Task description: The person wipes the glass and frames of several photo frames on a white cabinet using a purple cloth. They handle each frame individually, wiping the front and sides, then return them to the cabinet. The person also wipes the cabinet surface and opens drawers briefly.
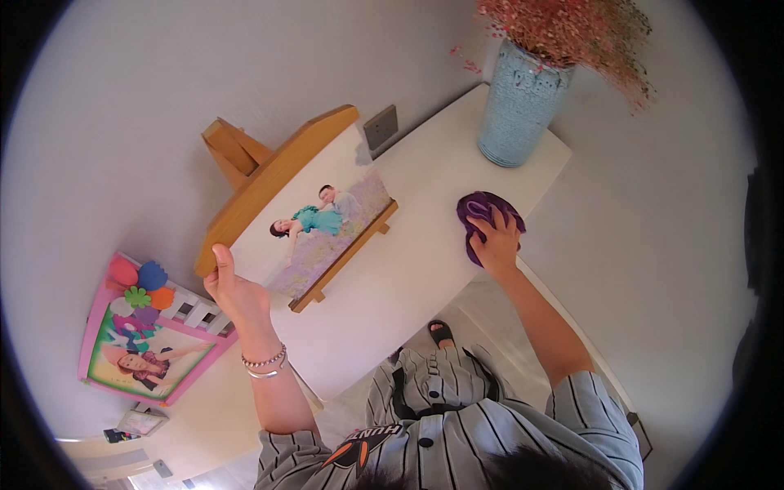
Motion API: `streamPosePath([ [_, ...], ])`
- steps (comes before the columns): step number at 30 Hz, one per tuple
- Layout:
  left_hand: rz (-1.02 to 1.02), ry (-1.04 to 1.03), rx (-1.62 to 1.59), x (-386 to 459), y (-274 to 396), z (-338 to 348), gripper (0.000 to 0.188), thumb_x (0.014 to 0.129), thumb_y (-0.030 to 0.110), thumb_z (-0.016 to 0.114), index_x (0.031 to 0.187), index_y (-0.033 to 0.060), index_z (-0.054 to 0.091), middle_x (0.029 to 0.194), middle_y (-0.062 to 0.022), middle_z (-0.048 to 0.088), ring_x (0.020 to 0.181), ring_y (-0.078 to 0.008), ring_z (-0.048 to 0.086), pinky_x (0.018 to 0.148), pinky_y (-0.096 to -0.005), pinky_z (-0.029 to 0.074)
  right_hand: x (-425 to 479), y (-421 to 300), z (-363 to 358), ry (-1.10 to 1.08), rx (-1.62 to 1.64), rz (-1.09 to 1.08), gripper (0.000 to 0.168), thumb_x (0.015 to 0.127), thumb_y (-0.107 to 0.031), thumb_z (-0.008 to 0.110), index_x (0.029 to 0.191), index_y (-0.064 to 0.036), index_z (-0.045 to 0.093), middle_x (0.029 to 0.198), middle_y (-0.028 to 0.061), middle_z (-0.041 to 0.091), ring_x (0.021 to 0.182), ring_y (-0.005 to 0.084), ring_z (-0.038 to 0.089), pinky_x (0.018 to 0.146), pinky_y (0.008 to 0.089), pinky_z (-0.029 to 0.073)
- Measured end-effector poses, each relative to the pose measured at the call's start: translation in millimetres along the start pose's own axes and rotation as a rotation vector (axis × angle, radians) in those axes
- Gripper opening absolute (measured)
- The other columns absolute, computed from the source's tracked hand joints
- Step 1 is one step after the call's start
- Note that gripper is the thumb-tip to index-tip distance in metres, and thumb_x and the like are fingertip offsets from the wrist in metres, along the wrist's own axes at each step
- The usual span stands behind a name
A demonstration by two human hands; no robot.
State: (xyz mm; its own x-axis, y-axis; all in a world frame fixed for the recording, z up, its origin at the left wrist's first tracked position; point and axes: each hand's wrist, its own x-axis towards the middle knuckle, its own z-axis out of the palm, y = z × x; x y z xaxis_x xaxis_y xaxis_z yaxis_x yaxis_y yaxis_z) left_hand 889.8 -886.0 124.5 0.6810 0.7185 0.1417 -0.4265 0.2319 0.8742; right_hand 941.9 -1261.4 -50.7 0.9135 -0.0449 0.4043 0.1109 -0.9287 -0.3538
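Observation:
My left hand (236,294) grips the lower left end of a wooden easel-style photo frame (275,174), thumb over its thick curved top rail. The frame holds a photo print (334,223) of two people on a field of flowers, and it leans over the white tabletop (404,275). On the right, my right hand (497,242) presses a crumpled purple cloth (484,211) onto the tabletop near its right edge. My fingers are spread over the cloth, and part of it is hidden beneath them.
A pale blue crackled vase (523,107) with dried reddish flowers (563,27) stands at the far corner. A wall socket (381,127) sits behind the table. At left are a pink photo frame (92,331) with foam flowers and a small picture frame (142,422).

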Motion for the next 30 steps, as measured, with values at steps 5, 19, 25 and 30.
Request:
streamPosePath([
  [5, -0.026, -0.025, 0.057, 2, -5, -11, 0.035, 0.086, 0.032, 0.068, 0.075, 0.0033, 0.05, 0.084, -0.0032, 0.058, 0.077, -0.0099, 0.055, 0.072, -0.0252, 0.045, -31, -44, 14, -0.099, 0.032, -0.141, 0.037, 0.067, -0.026, 0.063, 0.104, -0.031, 0.067, 0.124, 0.0084, 0.049, 0.11, 0.0419, 0.039, 0.08, 0.0585, 0.04],
  [19, -0.049, -0.125, 0.302, 19, -41, -78, 0.04, 0.092, 0.03, 0.058, 0.115, -0.0027, 0.051, 0.11, -0.0059, 0.059, 0.09, -0.0133, 0.057, 0.082, -0.0276, 0.045, 6, -26, 24, -0.023, 0.096, -0.223, 0.036, 0.067, -0.028, 0.065, 0.102, -0.03, 0.067, 0.127, 0.0114, 0.049, 0.118, 0.0389, 0.04, 0.097, 0.059, 0.03],
  [25, -0.58, -0.352, -0.239, 23, -36, -56, 0.048, 0.099, 0.038, 0.036, 0.133, 0.0053, 0.042, 0.125, -0.0069, 0.054, 0.107, -0.0182, 0.056, 0.085, -0.033, 0.047, 36, -27, -2, -0.207, -0.082, -0.107, 0.034, 0.072, -0.027, 0.067, 0.106, -0.025, 0.068, 0.14, 0.0135, 0.039, 0.129, 0.0433, 0.027, 0.104, 0.0629, 0.019],
  [30, -0.549, -0.74, 0.349, 43, -41, -23, 0.023, 0.093, 0.017, 0.049, 0.11, 0.0033, 0.054, 0.101, -0.0041, 0.056, 0.089, -0.0129, 0.052, 0.077, -0.0237, 0.045, 45, -61, -5, -0.211, 0.114, -0.256, 0.06, 0.069, -0.018, 0.073, 0.126, -0.016, 0.054, 0.141, 0.0155, 0.039, 0.125, 0.0373, 0.039, 0.103, 0.0485, 0.032],
])
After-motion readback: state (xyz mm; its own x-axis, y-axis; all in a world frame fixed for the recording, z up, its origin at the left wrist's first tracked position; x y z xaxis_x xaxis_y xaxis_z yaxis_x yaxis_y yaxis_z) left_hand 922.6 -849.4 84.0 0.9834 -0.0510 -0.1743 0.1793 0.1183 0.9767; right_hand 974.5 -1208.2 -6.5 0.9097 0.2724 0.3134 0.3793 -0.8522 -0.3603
